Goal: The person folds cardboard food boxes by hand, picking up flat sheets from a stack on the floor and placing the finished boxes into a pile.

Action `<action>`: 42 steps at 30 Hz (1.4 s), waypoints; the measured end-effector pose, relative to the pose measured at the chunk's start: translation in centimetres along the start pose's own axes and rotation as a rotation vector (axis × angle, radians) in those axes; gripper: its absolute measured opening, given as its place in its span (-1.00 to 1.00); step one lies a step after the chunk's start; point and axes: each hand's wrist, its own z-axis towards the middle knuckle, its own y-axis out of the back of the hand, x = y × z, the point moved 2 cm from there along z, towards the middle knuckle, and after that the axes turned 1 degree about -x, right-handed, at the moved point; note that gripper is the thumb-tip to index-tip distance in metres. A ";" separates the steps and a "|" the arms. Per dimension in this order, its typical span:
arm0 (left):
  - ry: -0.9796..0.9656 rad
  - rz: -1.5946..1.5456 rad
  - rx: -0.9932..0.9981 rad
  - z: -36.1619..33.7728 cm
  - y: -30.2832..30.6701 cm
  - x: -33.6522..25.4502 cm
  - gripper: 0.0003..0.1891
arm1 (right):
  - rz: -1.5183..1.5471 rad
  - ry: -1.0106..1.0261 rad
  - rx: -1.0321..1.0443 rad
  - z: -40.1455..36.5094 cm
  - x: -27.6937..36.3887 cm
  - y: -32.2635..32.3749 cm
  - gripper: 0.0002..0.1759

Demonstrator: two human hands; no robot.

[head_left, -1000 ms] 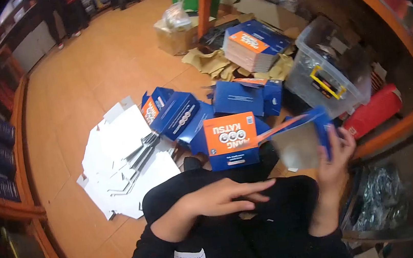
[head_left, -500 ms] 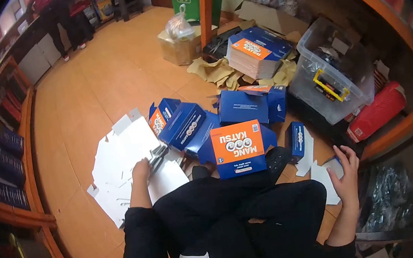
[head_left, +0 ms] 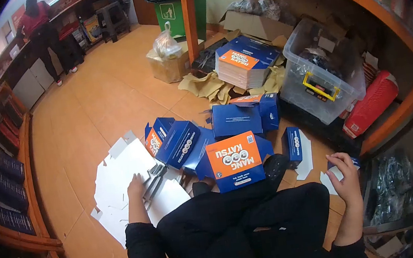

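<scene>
- White card blanks (head_left: 118, 183) lie fanned on the orange floor at lower left of the frame, their long axis slanting up toward the blue cartons (head_left: 179, 141).
- Left hand (head_left: 134, 183) is the nearer one. It rests on the pile with the arm stretched forward and fingertips at the grey fanned edges; whether it pinches a sheet I cannot tell.
- Right hand (head_left: 346, 176) sits well apart at lower right, fingers curled over a small flat blank (head_left: 328, 181); its grip is unclear.
- Between them stands an orange-faced carton (head_left: 235, 160).
</scene>
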 end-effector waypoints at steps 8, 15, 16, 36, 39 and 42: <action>0.164 0.037 0.379 2.2 2.9 0.6 -0.83 | 0.003 0.020 -0.017 0.6 0.4 -0.6 -0.66; 0.134 -0.295 0.455 2.3 6.1 2.6 -0.68 | 0.052 0.039 -0.025 0.7 0.7 -1.3 -0.71; 0.151 -0.362 0.472 2.1 6.6 2.2 -0.66 | 0.052 0.043 -0.030 0.6 0.8 -1.1 -0.71; 0.454 -1.642 0.583 1.8 15.4 -5.7 -0.77 | 0.717 0.903 0.085 0.3 13.3 3.9 -0.75; 0.396 -1.752 0.590 1.5 16.4 -6.3 -0.76 | 0.837 1.087 0.044 0.6 15.7 4.9 -0.80; 0.434 -1.747 0.544 0.7 18.2 -6.8 -0.77 | 0.994 1.132 -0.098 0.8 16.7 5.6 -0.74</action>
